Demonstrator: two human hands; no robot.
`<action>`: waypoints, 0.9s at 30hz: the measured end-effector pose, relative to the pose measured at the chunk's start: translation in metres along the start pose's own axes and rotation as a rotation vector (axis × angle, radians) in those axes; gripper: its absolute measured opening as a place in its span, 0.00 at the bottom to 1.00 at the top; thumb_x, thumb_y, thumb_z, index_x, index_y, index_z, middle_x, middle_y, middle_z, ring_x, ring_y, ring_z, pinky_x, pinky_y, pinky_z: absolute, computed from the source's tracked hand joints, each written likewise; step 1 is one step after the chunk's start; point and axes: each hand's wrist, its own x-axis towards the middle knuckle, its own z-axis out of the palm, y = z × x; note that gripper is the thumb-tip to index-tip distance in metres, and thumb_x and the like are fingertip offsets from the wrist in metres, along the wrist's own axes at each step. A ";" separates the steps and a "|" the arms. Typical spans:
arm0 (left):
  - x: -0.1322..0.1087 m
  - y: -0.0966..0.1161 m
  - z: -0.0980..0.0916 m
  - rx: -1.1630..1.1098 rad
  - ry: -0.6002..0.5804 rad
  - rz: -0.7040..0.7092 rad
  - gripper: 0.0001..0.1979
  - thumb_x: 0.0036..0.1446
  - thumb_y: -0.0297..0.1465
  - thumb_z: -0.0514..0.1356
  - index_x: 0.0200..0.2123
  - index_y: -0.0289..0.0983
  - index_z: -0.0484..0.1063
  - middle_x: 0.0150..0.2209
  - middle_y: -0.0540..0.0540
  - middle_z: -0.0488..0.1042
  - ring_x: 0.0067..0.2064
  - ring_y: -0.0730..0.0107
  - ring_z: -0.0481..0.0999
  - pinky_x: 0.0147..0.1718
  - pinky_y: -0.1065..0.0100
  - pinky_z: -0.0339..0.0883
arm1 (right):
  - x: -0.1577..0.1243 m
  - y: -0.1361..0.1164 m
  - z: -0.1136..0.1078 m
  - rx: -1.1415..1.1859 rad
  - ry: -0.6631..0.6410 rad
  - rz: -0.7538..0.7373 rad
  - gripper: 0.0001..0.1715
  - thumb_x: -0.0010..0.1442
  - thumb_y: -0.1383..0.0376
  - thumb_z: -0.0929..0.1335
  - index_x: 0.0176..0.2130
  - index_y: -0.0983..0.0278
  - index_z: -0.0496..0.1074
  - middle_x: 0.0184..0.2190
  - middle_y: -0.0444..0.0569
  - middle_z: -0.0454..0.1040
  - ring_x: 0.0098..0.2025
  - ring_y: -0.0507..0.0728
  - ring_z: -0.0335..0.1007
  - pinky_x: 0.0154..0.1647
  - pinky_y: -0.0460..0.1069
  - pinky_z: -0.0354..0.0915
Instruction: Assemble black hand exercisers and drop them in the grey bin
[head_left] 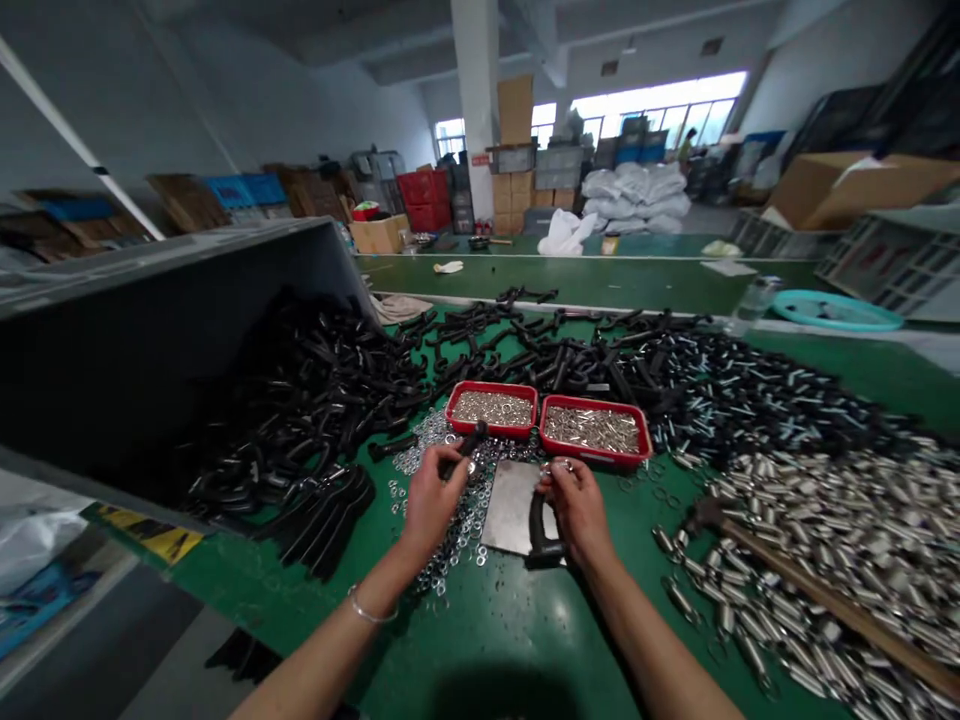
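Observation:
My left hand (433,502) grips a black metal rod-like end of a shackle (466,447), which sticks up past the fingers. My right hand (577,512) holds a black U-shaped shackle (541,530), whose curved part rests on a flat steel plate (510,505) between my hands. Under and beside my left hand lies a spread of silver washers (457,510). Just ahead stand two red trays (491,392) (592,430) filled with small silver parts. Black shackles (480,345) lie heaped beyond them, and silver pins (825,530) cover the bench to the right.
A large dark bin (150,340) tilts over the green workbench (480,640) at left. A wooden-handled hammer (825,590) lies on the pins. Further back are a teal ring (836,310), cardboard boxes (862,190), white sacks (634,195) and a distant person (686,150).

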 end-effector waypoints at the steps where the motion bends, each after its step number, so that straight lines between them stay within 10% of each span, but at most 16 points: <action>1: -0.013 0.004 0.011 -0.050 -0.079 -0.034 0.07 0.59 0.36 0.61 0.39 0.43 0.66 0.49 0.44 0.75 0.50 0.60 0.76 0.53 0.58 0.66 | -0.001 -0.004 0.003 0.015 0.021 -0.018 0.18 0.54 0.56 0.76 0.40 0.59 0.71 0.35 0.42 0.76 0.33 0.52 0.72 0.37 0.49 0.72; 9: -0.055 0.032 0.046 -0.684 -0.723 -0.390 0.25 0.50 0.31 0.66 0.52 0.43 0.68 0.40 0.46 0.73 0.35 0.68 0.74 0.32 0.67 0.68 | -0.019 -0.032 0.025 -0.191 -0.196 -0.027 0.16 0.58 0.55 0.73 0.42 0.57 0.70 0.35 0.42 0.76 0.35 0.54 0.73 0.38 0.48 0.70; 18: -0.025 0.025 0.025 -0.684 -0.519 -0.365 0.23 0.54 0.34 0.63 0.53 0.47 0.64 0.40 0.50 0.71 0.30 0.74 0.72 0.28 0.72 0.66 | -0.020 -0.041 -0.003 -0.309 -0.165 0.009 0.19 0.54 0.54 0.75 0.42 0.59 0.70 0.35 0.45 0.78 0.34 0.55 0.76 0.37 0.51 0.74; 27: -0.022 0.023 0.043 -0.507 -0.405 -0.344 0.22 0.52 0.29 0.59 0.52 0.47 0.64 0.32 0.53 0.70 0.29 0.73 0.70 0.28 0.72 0.63 | -0.036 -0.033 0.018 -0.309 -0.123 -0.022 0.16 0.56 0.56 0.74 0.41 0.57 0.70 0.37 0.45 0.78 0.39 0.58 0.76 0.42 0.54 0.74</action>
